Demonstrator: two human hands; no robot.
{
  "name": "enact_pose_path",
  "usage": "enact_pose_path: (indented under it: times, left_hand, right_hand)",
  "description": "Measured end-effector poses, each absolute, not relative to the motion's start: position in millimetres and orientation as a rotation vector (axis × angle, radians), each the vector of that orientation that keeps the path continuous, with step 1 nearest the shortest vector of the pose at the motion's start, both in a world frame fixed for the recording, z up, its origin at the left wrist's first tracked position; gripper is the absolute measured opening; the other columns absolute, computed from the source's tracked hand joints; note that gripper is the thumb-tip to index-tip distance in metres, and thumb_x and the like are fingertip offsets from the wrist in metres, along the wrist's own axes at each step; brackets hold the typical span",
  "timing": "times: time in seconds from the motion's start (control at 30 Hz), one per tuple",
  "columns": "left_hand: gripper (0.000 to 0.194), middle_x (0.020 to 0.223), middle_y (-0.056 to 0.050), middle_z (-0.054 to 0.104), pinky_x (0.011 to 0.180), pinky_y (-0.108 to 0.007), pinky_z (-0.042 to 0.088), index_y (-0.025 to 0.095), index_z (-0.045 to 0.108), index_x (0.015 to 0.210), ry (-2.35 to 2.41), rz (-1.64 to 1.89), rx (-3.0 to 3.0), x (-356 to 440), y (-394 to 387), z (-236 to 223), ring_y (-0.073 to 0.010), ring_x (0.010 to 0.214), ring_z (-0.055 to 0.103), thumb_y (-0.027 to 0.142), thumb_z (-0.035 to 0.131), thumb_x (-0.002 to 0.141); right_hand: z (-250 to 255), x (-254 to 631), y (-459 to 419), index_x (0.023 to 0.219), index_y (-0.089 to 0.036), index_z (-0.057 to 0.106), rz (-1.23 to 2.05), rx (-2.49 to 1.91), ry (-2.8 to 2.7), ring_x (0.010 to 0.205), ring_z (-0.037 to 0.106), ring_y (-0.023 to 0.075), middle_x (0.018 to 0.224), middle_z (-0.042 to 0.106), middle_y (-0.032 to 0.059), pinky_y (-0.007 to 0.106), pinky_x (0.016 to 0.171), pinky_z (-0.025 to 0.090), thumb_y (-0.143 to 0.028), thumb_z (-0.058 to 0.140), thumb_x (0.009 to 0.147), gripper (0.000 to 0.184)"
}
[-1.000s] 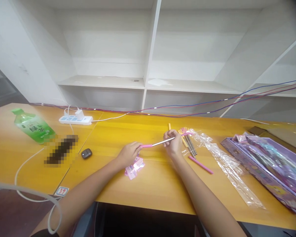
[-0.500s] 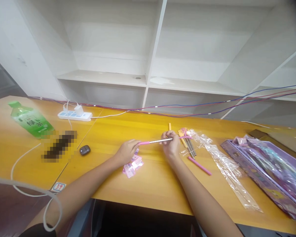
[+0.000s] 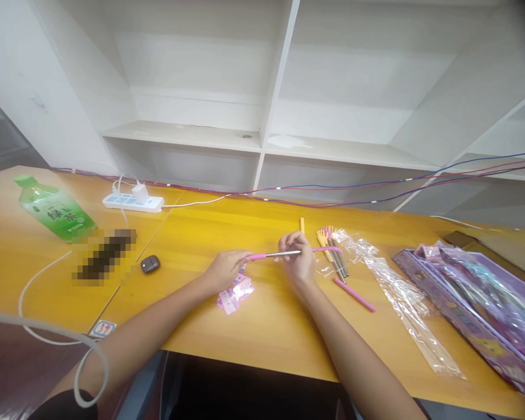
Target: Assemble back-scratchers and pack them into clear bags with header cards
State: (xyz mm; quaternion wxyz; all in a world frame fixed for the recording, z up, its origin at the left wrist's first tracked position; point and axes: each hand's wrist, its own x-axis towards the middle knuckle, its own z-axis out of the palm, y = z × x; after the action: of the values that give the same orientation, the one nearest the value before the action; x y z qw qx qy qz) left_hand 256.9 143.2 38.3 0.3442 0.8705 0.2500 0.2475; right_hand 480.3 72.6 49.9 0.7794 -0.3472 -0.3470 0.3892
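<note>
A slim back scratcher (image 3: 275, 254) with a pink grip and a metal shaft lies level between my hands above the table. My left hand (image 3: 225, 269) is closed around its pink end at the left. My right hand (image 3: 301, 262) is curled at the shaft's other end, the metal tip showing against the fingers. From the far side of that hand sticks out a curved pink piece (image 3: 330, 249); whether it joins the shaft is hidden. Just to the right lie several back scratchers (image 3: 336, 256) with yellow and pink hand-shaped heads. Below my left hand are crumpled pink printed wrappers (image 3: 236, 294).
A pink tube (image 3: 354, 294) and a yellow tube (image 3: 302, 225) lie nearby. Clear plastic sleeves (image 3: 406, 303) and a purple box (image 3: 464, 321) holding packaged items are at right. To the left are a green bottle (image 3: 55, 210), a power strip (image 3: 133, 202) and a small black case (image 3: 150, 265).
My right hand has shifted slightly left along the shaft, nearer to my left hand, and more of the curved pink piece shows. My left hand has barely moved and keeps its hold.
</note>
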Motion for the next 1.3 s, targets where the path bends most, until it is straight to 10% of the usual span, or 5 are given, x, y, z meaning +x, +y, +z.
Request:
enact_pose_path:
  times: [0.2, 0.6, 1.3]
  left_hand:
    - [0.034, 0.078, 0.001, 0.063, 0.07, -0.027, 0.045, 0.022, 0.062, 0.107, 0.686, 0.719, 1.88, 266, 133, 35, -0.0149, 0.071, 0.059, 0.051, 0.045, 0.106]
    - [0.034, 0.093, -0.002, 0.065, 0.081, -0.031, 0.052, 0.023, 0.059, 0.107, 0.669, 0.827, 1.76, 261, 139, 47, -0.0166, 0.086, 0.064, 0.055, 0.05, 0.103]
    - [0.02, 0.083, -0.002, 0.069, 0.071, -0.028, 0.042, 0.019, 0.075, 0.093, 0.766, 0.662, 2.209, 243, 180, 56, -0.0166, 0.077, 0.059, 0.026, 0.059, 0.085]
  right_hand:
    - [45, 458, 78, 0.096, -0.026, 0.062, 0.891, -0.787, -0.764, 0.066, 0.06, 0.0119, 0.087, 0.064, -0.0025, 0.027, 0.062, 0.058, -0.052, 0.081, 0.083, 0.035]
    - [40, 444, 73, 0.093, -0.021, 0.071, 1.077, -0.878, -1.028, 0.083, 0.067, 0.0168, 0.091, 0.069, 0.0025, 0.031, 0.082, 0.058, -0.059, 0.078, 0.087, 0.039]
    - [37, 552, 86, 0.091, -0.022, 0.067, 0.58, -1.051, -0.805, 0.043, 0.05, 0.0087, 0.061, 0.06, -0.0054, 0.02, 0.04, 0.04, -0.062, 0.079, 0.084, 0.042]
